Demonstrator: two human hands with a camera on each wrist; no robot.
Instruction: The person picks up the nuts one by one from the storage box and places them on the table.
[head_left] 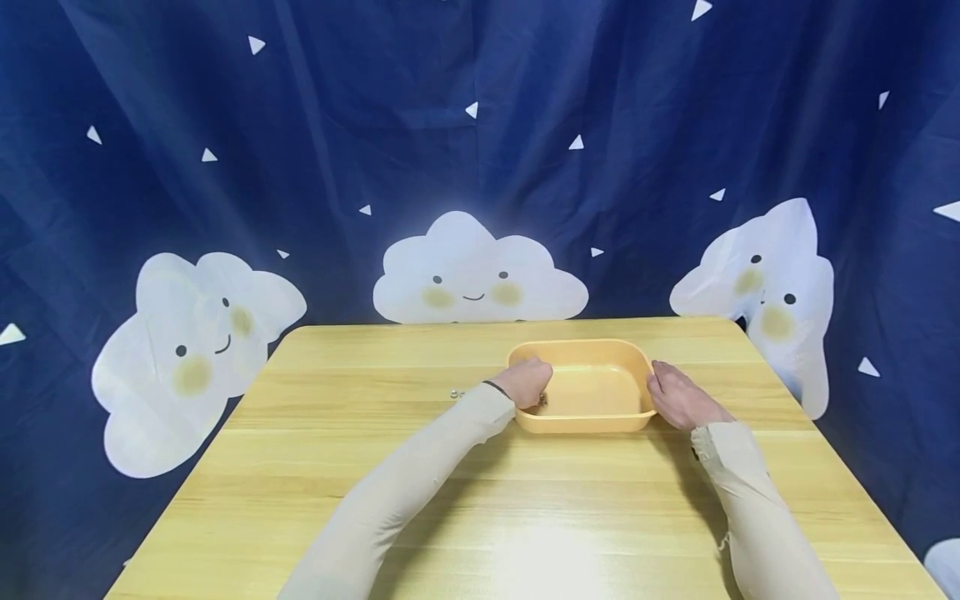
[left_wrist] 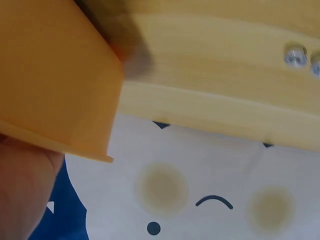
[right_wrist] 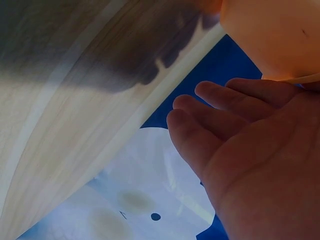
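A light orange plastic basin [head_left: 585, 423] is near the table's far edge, toward the right. My left hand [head_left: 525, 382] grips its left rim, fingers curled over the edge; part of that hand [left_wrist: 22, 187] shows under the rim in the left wrist view. At the opposite end my right hand [head_left: 684, 398] holds the right rim. The right wrist view shows the fingers of this hand [right_wrist: 245, 135] extended along the outer wall, the thumb hidden. Small metal pieces [head_left: 542, 401] lie inside the basin by the left hand.
Small shiny metal pieces [head_left: 455, 393] lie on the wooden table [head_left: 360, 367] left of the basin; two show in the left wrist view, one a silvery piece [left_wrist: 295, 56]. Behind the table hangs a dark blue curtain [head_left: 480, 167] printed with clouds.
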